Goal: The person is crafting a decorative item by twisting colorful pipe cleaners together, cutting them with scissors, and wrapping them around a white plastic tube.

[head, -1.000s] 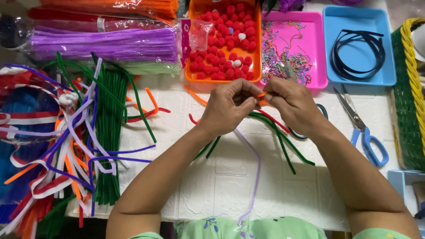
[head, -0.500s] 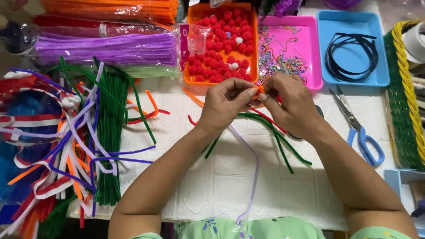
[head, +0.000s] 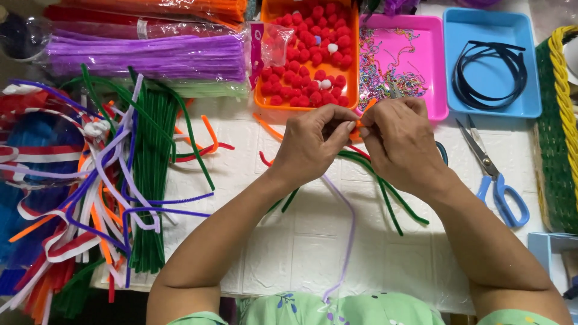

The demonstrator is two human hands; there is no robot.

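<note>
Left hand [head: 313, 144] and right hand [head: 400, 141] held fingertip to fingertip at centre, both pinched narrow on orange pipe cleaner [head: 361, 120], grip kept short, seemingly for twisting. Lilac pipe cleaner [head: 349, 235] hung toward 6 o'clock. Orange tray [head: 355, 72] of red pompoms at 12; scissors [head: 494, 174] laid at 3, within reach.

Craft worktop [head: 313, 241], hands at centre.
Three trays behind the hands [head: 361, 141]; pipe cleaners [head: 144, 180] left; scissors [head: 490, 174] right, basket [head: 557, 132] beyond them.
</note>
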